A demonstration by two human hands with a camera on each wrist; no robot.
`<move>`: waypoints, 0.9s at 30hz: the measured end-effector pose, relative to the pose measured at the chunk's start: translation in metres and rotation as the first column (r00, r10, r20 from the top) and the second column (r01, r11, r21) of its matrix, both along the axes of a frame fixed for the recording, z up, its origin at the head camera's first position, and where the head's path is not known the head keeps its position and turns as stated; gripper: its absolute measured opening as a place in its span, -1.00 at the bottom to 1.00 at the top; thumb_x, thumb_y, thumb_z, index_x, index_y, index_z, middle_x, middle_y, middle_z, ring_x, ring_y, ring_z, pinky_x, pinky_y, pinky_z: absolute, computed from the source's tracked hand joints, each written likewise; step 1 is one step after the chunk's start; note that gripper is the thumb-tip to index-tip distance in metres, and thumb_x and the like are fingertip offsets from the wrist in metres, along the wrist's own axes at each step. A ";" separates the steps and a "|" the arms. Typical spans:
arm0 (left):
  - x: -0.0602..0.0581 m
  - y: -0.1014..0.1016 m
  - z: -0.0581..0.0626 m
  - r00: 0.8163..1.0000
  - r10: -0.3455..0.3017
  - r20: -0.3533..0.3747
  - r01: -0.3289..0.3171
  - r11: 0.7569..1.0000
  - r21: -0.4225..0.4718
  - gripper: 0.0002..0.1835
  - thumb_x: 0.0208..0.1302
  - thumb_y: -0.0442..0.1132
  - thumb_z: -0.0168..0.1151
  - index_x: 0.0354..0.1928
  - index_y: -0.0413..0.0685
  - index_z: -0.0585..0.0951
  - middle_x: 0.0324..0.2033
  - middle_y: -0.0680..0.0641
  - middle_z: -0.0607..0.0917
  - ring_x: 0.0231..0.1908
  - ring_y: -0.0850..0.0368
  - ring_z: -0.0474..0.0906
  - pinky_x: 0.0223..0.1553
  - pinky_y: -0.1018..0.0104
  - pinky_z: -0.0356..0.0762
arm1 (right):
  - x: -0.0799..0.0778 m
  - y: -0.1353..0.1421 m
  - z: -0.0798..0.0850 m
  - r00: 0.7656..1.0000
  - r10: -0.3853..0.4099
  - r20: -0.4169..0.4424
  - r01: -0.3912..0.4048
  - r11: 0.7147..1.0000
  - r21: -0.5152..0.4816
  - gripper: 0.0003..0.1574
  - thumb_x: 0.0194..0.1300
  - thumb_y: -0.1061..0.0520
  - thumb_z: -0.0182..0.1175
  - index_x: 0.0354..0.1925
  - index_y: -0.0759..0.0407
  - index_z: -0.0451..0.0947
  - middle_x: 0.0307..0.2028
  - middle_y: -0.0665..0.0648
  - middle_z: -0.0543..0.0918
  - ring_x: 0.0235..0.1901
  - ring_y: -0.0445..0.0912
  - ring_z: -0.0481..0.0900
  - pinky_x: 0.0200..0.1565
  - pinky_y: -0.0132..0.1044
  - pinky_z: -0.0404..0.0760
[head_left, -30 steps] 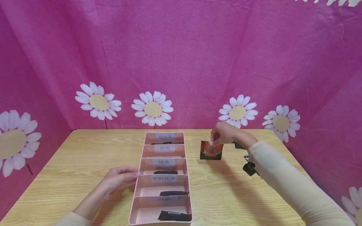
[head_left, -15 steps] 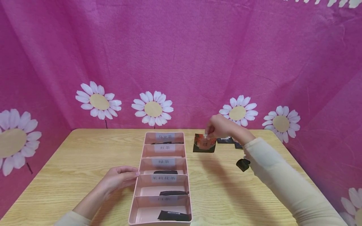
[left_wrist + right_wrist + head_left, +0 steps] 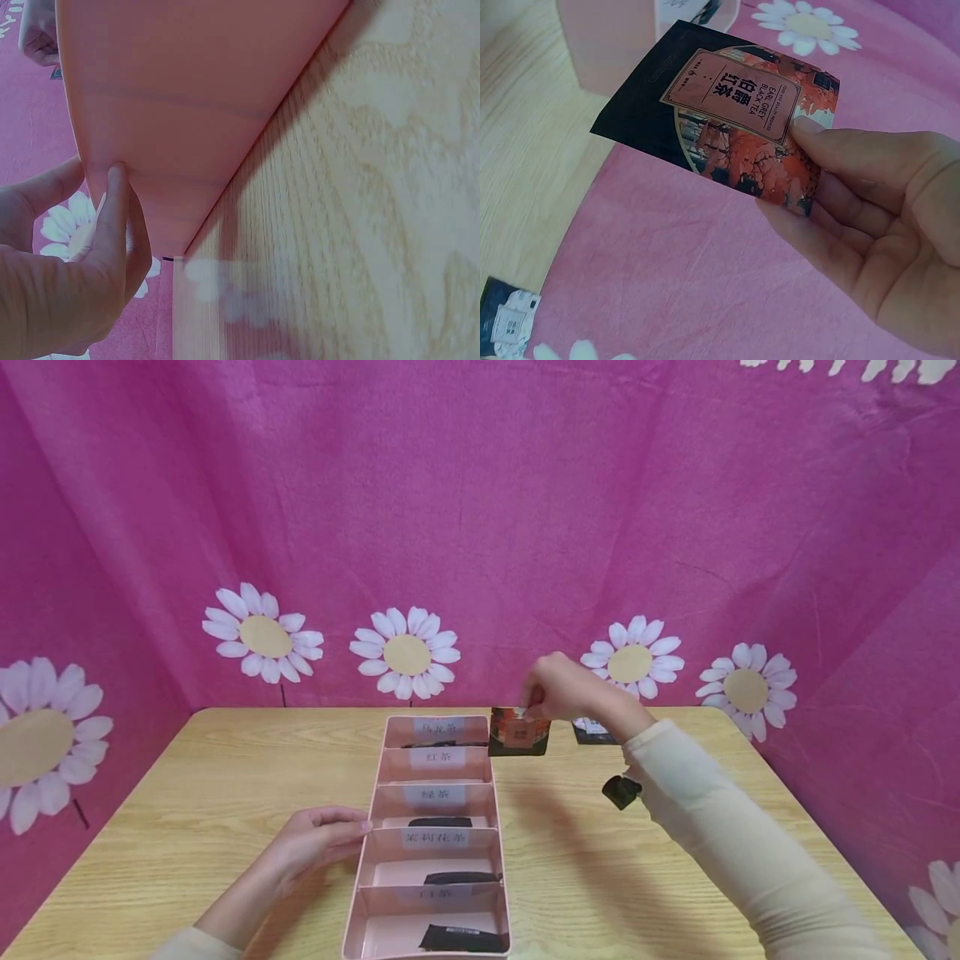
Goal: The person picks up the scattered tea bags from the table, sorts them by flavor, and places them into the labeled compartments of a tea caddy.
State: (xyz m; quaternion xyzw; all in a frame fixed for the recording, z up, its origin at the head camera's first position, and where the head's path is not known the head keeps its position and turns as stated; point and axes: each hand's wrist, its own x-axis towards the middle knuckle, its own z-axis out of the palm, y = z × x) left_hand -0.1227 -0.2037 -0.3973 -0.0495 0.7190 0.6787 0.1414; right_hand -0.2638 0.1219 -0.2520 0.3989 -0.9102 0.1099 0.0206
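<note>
My right hand [image 3: 566, 687] pinches the top edge of a black and orange Earl Grey black tea sachet [image 3: 742, 124] between thumb and fingers. The sachet hangs upright above the table, overlapping the back right corner of a pink divided box [image 3: 393, 760] in the head view. Chinese labels mark the compartments in a row. Dark sachets lie in several of them, such as the front one [image 3: 461, 938]. My left hand [image 3: 318, 845] touches the box's left side, thumb tip at the rim and straight fingers [image 3: 114, 202] against the outer wall.
On the table [image 3: 247, 768], right of the box, lie a dark sachet with a pale print [image 3: 592, 732] and a small black sachet [image 3: 621, 792], partly behind the right sleeve. A pink cloth [image 3: 480, 527] with daisies stands behind the table.
My right hand has carried the tea sachet leftward and slightly up, toward the box's back right corner. The left hand and the box have stayed in place.
</note>
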 end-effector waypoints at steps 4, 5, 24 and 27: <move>0.000 0.001 0.000 1.000 0.016 0.007 -0.015 1.000 -0.012 -0.57 0.23 -0.29 0.27 0.04 -0.48 0.50 -0.23 0.00 0.68 -0.20 0.25 0.66 -0.02 0.34 0.73 | 0.003 -0.008 0.005 1.000 0.014 -0.007 -0.014 1.000 -0.013 -0.94 -0.08 0.31 0.44 -0.55 0.23 0.71 -0.59 0.12 0.73 -0.57 -0.21 0.62 -0.49 -0.47 0.66; 0.000 0.001 0.000 1.000 0.016 0.006 -0.015 1.000 -0.017 -0.57 0.23 -0.29 0.27 0.04 -0.48 0.50 -0.23 0.00 0.68 -0.20 0.24 0.66 -0.01 0.33 0.73 | 0.004 -0.010 0.006 1.000 0.017 -0.013 -0.017 1.000 -0.016 -0.93 -0.09 0.30 0.44 -0.55 0.23 0.71 -0.59 0.12 0.73 -0.57 -0.21 0.62 -0.49 -0.47 0.66; 0.000 0.001 0.000 1.000 0.020 0.003 -0.020 1.000 -0.013 -0.54 0.23 -0.30 0.26 0.07 -0.52 0.47 -0.25 0.02 0.69 -0.18 0.24 0.66 0.01 0.32 0.72 | 0.000 -0.053 0.003 0.996 0.060 -0.073 -0.058 0.998 0.036 -0.93 -0.05 0.21 0.44 -0.56 0.20 0.73 -0.56 0.10 0.74 -0.53 -0.16 0.63 -0.44 -0.41 0.67; 0.000 0.001 -0.001 1.000 0.019 -0.001 -0.019 1.000 -0.014 -0.54 0.23 -0.29 0.26 0.07 -0.51 0.48 -0.25 0.02 0.70 -0.18 0.23 0.66 0.01 0.31 0.72 | -0.003 -0.059 -0.003 0.998 0.030 -0.054 -0.027 0.998 0.054 -0.92 -0.04 0.19 0.44 -0.55 0.18 0.73 -0.54 0.08 0.75 -0.51 -0.17 0.63 -0.40 -0.41 0.68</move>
